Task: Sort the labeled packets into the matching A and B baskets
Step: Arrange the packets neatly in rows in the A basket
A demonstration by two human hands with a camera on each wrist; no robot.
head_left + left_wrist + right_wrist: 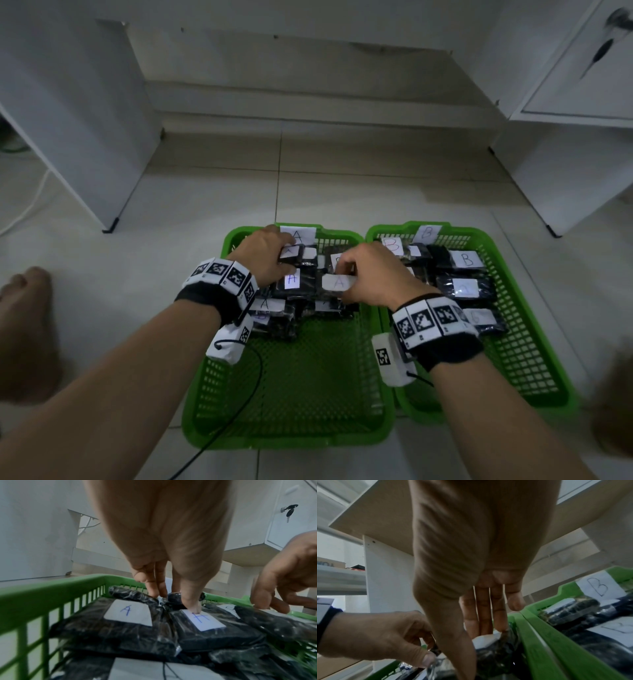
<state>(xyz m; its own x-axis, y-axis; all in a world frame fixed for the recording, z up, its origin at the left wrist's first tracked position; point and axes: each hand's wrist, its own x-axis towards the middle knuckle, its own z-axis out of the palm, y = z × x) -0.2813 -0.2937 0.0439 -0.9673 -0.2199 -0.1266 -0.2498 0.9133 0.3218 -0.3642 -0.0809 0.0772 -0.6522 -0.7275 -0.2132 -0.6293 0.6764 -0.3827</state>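
the black plastic-wrapped packets with white paper labels lie heaped in the far half of the green slatted plastic basket on the left, which carries a white "a" tag on its far rim. labels reading "a" show on several of them, and one white label near the middle seems to carry a different letter, partly hidden by the right hand. the near half of that basket shows only bare green mesh.

the left hand reaches over the far left part of the heap. in the left wrist view its fingers point down, the thumb tip pressing on the top edge of a white label on one packet, while the other fingers come down on a small dark packet behind it; they look pinched on it, though the grip is partly hidden.

the right hand hovers over the right side of the same heap, its fingers curled round a black packet with an "a" label, thumb on the near side. in the right wrist view the fingers lie straight side by side down onto crinkled black wrap.

just beside, touching rim to rim, the second green slatted plastic basket holds a row of black packets labelled "b" along its far and middle part, with a "b" tag on its far rim.

both baskets sit on a pale tiled floor between white cabinet panels. each wrist wears a black band with black-and-white square markers, and a thin black cable trails from the left one.
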